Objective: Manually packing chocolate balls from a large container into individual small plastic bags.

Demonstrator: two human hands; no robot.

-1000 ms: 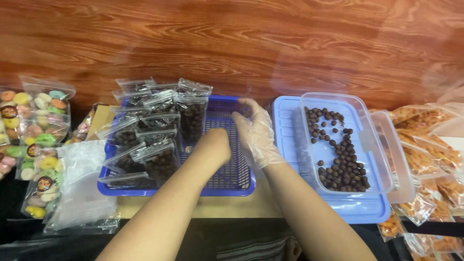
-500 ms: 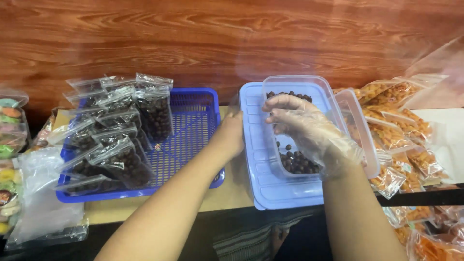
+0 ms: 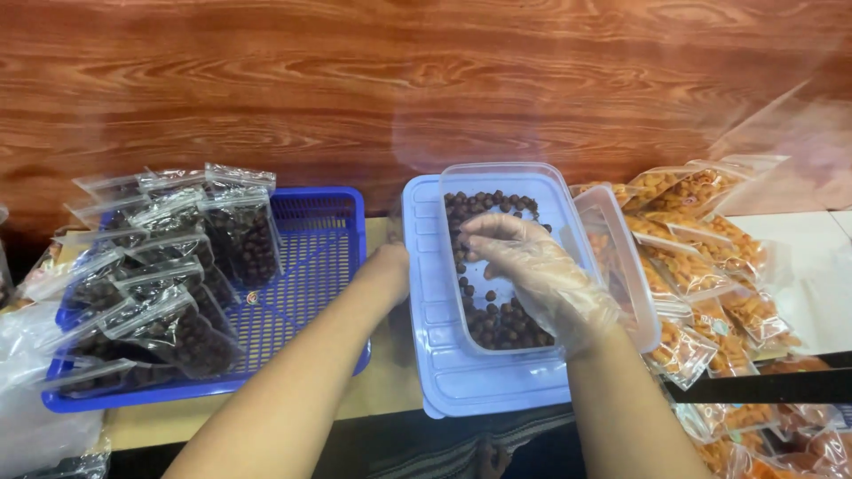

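- Dark round candies [image 3: 497,324] lie loose in the clear plastic tub [image 3: 555,200] on its pale blue lid [image 3: 435,310]; plenty remain unbagged.
- Blue basket [image 3: 333,208] already holds filled zip bags [image 3: 240,235]; its right half stays open.
- Gloved right hand [image 3: 524,266] reaches into the tub, fingers loosely spread.
- Bare left hand [image 3: 390,266] touches the lid's edge; finger position can't be told.
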